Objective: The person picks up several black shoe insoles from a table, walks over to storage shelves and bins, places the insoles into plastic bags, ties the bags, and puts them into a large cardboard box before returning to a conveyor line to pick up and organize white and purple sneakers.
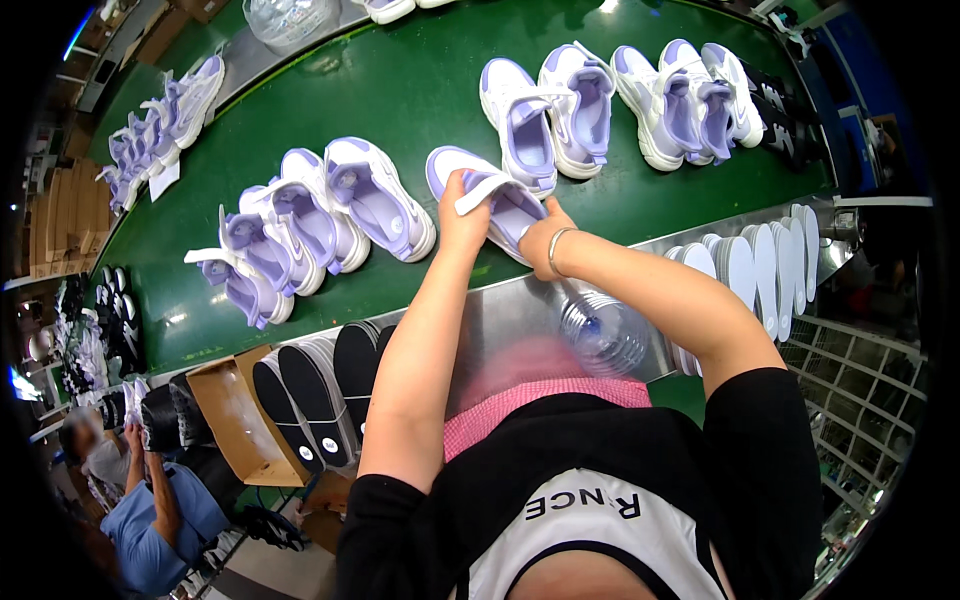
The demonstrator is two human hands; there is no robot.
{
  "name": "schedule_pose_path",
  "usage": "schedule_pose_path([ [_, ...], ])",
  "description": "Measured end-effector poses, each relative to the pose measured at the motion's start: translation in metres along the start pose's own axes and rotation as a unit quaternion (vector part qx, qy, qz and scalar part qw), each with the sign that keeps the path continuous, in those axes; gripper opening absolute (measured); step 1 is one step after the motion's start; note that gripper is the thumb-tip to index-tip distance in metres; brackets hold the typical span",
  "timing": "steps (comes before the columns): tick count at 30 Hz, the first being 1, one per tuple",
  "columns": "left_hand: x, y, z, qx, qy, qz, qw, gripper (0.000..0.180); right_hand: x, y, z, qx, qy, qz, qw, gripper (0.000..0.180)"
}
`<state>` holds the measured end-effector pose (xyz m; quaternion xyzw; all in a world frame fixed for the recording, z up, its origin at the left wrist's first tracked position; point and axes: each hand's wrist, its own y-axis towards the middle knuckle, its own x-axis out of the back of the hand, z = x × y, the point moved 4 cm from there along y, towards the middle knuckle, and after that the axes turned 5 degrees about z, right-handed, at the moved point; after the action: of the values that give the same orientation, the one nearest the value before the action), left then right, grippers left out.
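Note:
A white and lilac sneaker [516, 212] is held between my two hands at the near edge of the green table, its toe pointing away and to the left. My left hand [464, 217] is closed on the shoe's left side, by the white strap, which stands up from the opening. At the heel, my right hand [545, 238] grips the shoe from the right, a bangle on its wrist. The fingers under the shoe are partly hidden. Just beyond it stands another lilac sneaker [526, 135]; to the left is a further one [372, 195], the nearest of a row.
More sneakers stand on the green table [300, 100], right and far left. White insoles [762, 268] line the metal ledge at right, black insoles [300, 390] at left beside a cardboard box [240, 418]. A clear plastic container [603, 333] sits near my right forearm. Another person [165, 520] works at lower left.

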<state>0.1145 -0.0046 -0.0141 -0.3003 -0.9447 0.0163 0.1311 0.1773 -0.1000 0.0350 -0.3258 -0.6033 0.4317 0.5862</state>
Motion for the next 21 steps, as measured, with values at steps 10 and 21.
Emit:
schedule_pose_path([
  [10, 0.085, 0.040, -0.047, -0.052, 0.264, -0.037, 0.962, 0.029, -0.059, -0.105, -0.039, 0.017, 0.258, -0.565, 0.784, 0.035],
  [21, -0.072, 0.006, -0.062, -0.232, 0.454, 0.161, 0.845, 0.030, -0.302, -0.175, -0.123, -0.478, 0.414, -0.360, 0.686, 0.039],
])
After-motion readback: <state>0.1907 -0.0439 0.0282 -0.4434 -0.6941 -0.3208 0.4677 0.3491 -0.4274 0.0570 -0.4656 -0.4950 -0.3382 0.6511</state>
